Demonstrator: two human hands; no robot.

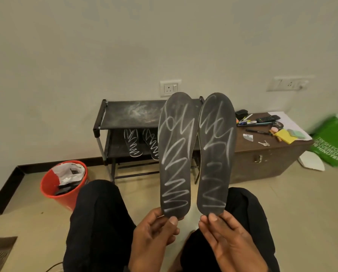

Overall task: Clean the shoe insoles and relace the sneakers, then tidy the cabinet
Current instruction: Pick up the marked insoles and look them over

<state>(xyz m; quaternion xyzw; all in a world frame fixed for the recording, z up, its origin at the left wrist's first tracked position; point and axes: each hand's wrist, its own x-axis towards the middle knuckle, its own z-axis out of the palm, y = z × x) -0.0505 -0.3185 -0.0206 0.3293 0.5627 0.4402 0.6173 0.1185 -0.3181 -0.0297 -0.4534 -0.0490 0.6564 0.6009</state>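
matt chalk-streaked insoles (176,154), dusty rack top (133,112), wooden chest (262,154)

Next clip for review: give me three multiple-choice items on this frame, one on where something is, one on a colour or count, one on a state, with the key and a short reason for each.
1. Where is the second pair of insoles?
A. In the bucket
B. On the rack's lower shelf
C. On the wooden trunk

2. What colour is the bucket?
A. Red
B. Blue
C. Green

3. In what state are the two held insoles?
A. Wiped clean
B. Scribbled with white zigzag marks
C. Folded in half

Key: 1 B, they lie side by side under the top of the shoe rack. 2 A, its wall is red, with crumpled waste inside. 3 B, the left insole in the left hand and the right insole in the right hand both show white lines.
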